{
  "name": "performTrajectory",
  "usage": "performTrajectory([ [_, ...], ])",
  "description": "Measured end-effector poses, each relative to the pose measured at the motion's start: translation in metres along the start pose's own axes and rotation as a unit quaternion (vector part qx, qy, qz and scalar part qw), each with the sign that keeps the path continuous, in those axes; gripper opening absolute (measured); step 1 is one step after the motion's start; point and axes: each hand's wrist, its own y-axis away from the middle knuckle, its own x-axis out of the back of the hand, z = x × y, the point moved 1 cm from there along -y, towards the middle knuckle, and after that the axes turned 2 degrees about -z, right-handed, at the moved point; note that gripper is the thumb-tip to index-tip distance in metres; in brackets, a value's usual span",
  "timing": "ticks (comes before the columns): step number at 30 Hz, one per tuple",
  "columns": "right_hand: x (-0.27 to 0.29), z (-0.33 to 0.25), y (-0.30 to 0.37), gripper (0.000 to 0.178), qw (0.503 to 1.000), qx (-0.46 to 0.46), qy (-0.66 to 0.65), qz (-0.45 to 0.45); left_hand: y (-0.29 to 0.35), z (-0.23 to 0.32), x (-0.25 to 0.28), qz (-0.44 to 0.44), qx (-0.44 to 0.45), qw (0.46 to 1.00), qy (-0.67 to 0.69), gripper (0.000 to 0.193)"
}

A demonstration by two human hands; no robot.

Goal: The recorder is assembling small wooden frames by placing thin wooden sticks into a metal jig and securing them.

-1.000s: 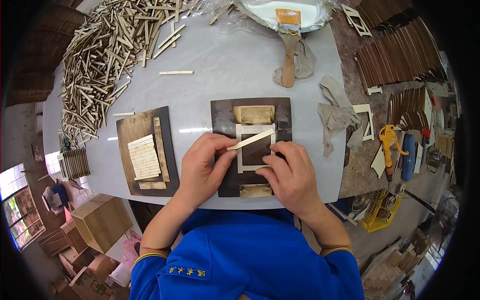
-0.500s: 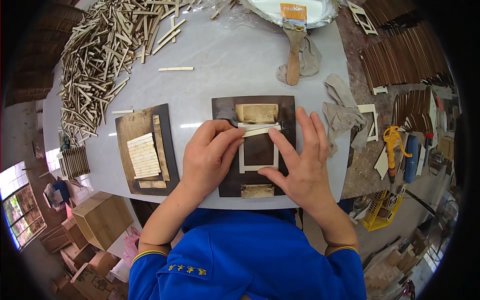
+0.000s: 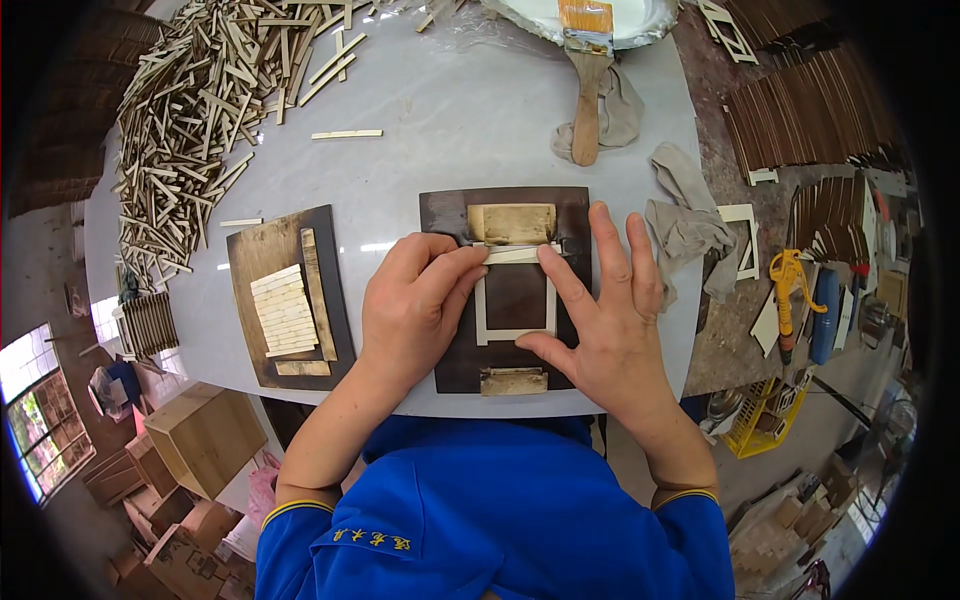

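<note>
Text: yellow lettering (image 3: 371,540) on blue shirt (image 3: 490,490).
One short row of characters, seven o'clock in view, slanting slightly toward four o'clock.

The frame (image 3: 481,310) lies on a board (image 3: 460,365), between two blocks (image 3: 512,224). Left of it, a second board (image 3: 268,250) bears slats (image 3: 285,312), with a pile (image 3: 195,125) behind. A brush (image 3: 586,105) lies behind the frame, a rag (image 3: 690,235) to its right.

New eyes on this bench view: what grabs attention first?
Probably the big heap of wooden strips spread over the table's far left. Then, front and center, the left hand pinching a pale strip across the far end of a pale frame on a dark board, the right index fingertip at its other end. Far right of center, an orange-bristled brush lies over a white-filled bowl.
</note>
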Motion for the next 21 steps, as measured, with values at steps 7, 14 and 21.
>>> performTrajectory([
  [7,-0.0030,0.0006,0.0018,0.082,1.000,-0.001,0.003,0.003,-0.0042,0.0024,-0.0020,0.020,0.008,1.000,0.012,0.016],
  [14,-0.0032,0.0006,0.0026,0.082,1.000,-0.001,0.005,-0.002,-0.0056,-0.0013,-0.0048,0.019,-0.019,0.999,-0.027,0.017],
  [21,0.0011,0.0010,-0.0014,0.082,1.000,-0.007,-0.008,-0.015,-0.0068,-0.0024,-0.0057,0.016,-0.026,0.998,-0.047,0.018],
])
